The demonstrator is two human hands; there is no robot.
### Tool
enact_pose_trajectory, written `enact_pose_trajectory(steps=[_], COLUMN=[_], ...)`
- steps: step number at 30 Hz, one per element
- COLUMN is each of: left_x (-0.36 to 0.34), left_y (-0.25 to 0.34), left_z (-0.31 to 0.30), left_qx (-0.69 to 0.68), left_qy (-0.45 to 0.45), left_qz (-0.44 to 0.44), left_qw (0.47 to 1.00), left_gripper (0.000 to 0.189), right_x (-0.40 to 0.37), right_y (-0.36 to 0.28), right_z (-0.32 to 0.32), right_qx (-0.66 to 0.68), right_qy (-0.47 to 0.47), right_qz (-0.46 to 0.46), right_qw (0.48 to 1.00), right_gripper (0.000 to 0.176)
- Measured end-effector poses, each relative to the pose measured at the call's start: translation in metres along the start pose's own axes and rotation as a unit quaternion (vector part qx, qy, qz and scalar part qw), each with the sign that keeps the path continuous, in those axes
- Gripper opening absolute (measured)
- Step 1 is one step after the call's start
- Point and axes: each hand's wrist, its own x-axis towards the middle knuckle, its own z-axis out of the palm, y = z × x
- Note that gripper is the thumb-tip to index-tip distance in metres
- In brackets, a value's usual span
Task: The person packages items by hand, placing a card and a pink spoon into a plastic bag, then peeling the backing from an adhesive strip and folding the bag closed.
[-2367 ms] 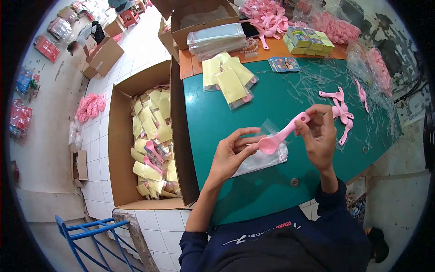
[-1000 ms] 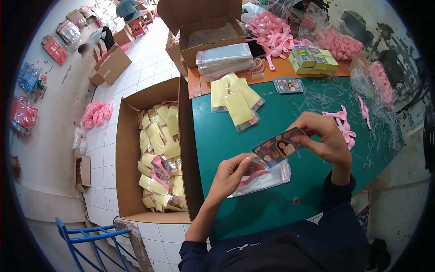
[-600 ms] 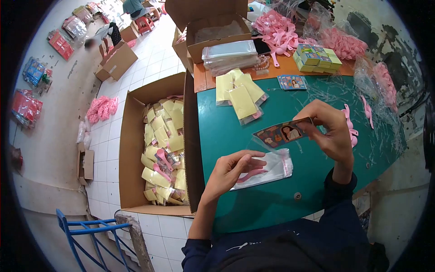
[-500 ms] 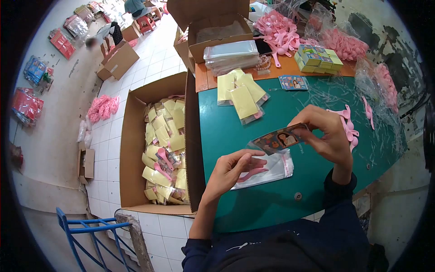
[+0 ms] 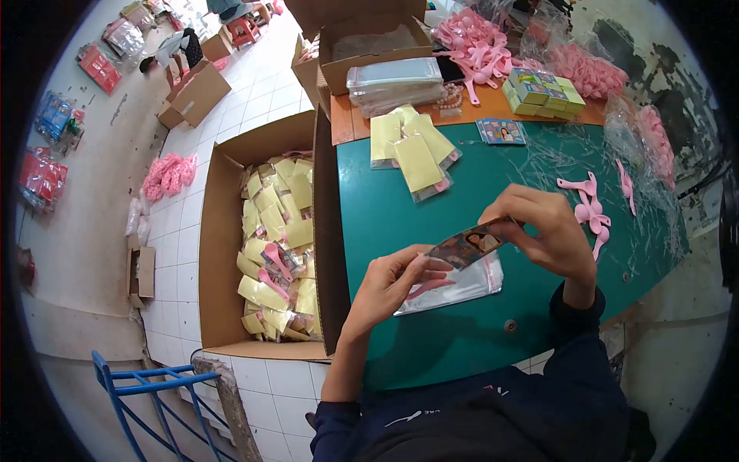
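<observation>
A printed picture card (image 5: 476, 242) is held up in front of me over the table, with clear plastic showing at its left end. My right hand (image 5: 545, 231) pinches the card's right end between thumb and fingers. At the other end, my left hand (image 5: 391, 286) has its thumb and fingertips closed on the plastic edge. Something pink and slim, like a spoon handle (image 5: 433, 287), shows just under the left fingers. Below both hands lies a stack of clear plastic bags (image 5: 466, 289) on the green table (image 5: 431, 346).
Left of the table stands a carton (image 5: 223, 231) full of packed yellow-backed packets (image 5: 269, 223). More packets (image 5: 416, 158), picture cards (image 5: 500, 132) and loose pink spoons (image 5: 591, 208) lie on the tabletop. Card bundles (image 5: 543, 94) sit at the back. A person (image 5: 181, 50) bends over a far box.
My left fingers have closed onto the plastic at the card's left end. The card has turned to a more edge-on tilt, and the right hand has shifted slightly. The view has moved a little.
</observation>
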Motion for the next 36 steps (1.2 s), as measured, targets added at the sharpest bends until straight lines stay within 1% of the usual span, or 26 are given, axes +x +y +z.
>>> enact_pose_trajectory(steps=[1,4,6,9,12,15,17,18,19,20,22,24,25,26,28,29,32,33,34,35,36], left_x=[-0.001,-0.005,-0.006,-0.004,-0.002,-0.001,0.002,0.003,0.008,0.010,0.014,0.018,0.019,0.021,0.024,0.023,0.017,0.012,0.006,0.000,-0.004], left_y=[0.001,-0.001,-0.002,0.005,0.000,0.013,0.028,0.033,0.028,0.029,0.028,0.026,0.024,0.020,0.010,0.009,0.010,0.011,0.012,0.004,-0.001], left_z=[-0.002,-0.002,0.001,0.007,0.009,0.010,0.016,0.019,0.018,0.019,0.023,0.025,0.025,0.026,0.025,0.024,0.014,0.003,-0.006,-0.016,-0.018], left_qx=[-0.016,-0.056,-0.071,0.060,0.026,0.194,0.218,0.229,0.256,0.255,0.250,0.271,0.282,0.278,0.268,0.271,0.278,0.280,0.284,0.218,0.186], left_qy=[0.008,0.026,0.036,0.021,0.037,0.005,0.001,0.000,0.000,0.008,0.020,0.014,0.011,0.011,0.009,0.009,0.006,0.005,0.007,0.000,0.022], left_qz=[0.003,0.010,0.023,0.030,0.039,0.109,0.064,0.039,0.061,0.068,0.076,0.066,0.061,0.075,0.103,0.090,0.064,0.059,0.055,0.059,0.056], left_qw=[1.000,0.998,0.997,0.998,0.998,0.975,0.974,0.973,0.965,0.965,0.965,0.960,0.957,0.958,0.958,0.958,0.959,0.958,0.957,0.974,0.981], left_gripper=[0.030,0.029,0.031,0.031,0.028,0.031,0.035,0.038,0.048,0.051,0.058,0.063,0.066,0.069,0.076,0.077,0.080,0.080,0.080,0.079,0.080], right_x=[0.002,0.001,-0.001,-0.001,-0.007,-0.010,-0.011,-0.011,-0.010,-0.009,-0.009,-0.011,-0.013,-0.013,-0.009,-0.009,-0.001,-0.002,-0.003,-0.006,-0.008], right_y=[0.000,-0.003,-0.004,-0.005,-0.007,-0.010,-0.008,-0.007,-0.006,-0.006,-0.001,0.007,0.013,0.019,0.030,0.035,0.048,0.051,0.056,0.060,0.063], right_z=[0.001,-0.002,-0.002,0.002,0.006,0.005,0.008,0.010,0.011,0.011,0.005,0.001,0.002,0.005,0.015,0.021,0.027,0.028,0.028,0.029,0.031], right_qx=[0.008,-0.030,-0.030,-0.021,-0.004,-0.001,-0.002,-0.030,-0.058,-0.085,-0.053,-0.033,-0.028,-0.024,0.010,0.029,0.106,0.136,0.152,0.170,0.190], right_qy=[-0.009,-0.002,-0.009,-0.023,-0.045,-0.073,-0.094,-0.102,-0.108,-0.114,-0.122,-0.141,-0.155,-0.169,-0.191,-0.203,-0.178,-0.143,-0.137,-0.131,-0.126], right_qz=[-0.001,0.021,0.013,-0.001,-0.008,-0.015,-0.008,0.003,0.012,0.023,0.015,-0.001,-0.015,-0.029,-0.034,-0.034,0.053,0.094,0.121,0.146,0.173], right_qw=[1.000,0.999,0.999,1.000,0.999,0.997,0.996,0.994,0.992,0.990,0.991,0.990,0.987,0.985,0.981,0.978,0.977,0.976,0.971,0.966,0.958], right_gripper=[0.011,0.012,0.012,0.012,0.012,0.015,0.017,0.017,0.017,0.017,0.018,0.020,0.021,0.023,0.021,0.021,0.014,0.012,0.014,0.016,0.018])
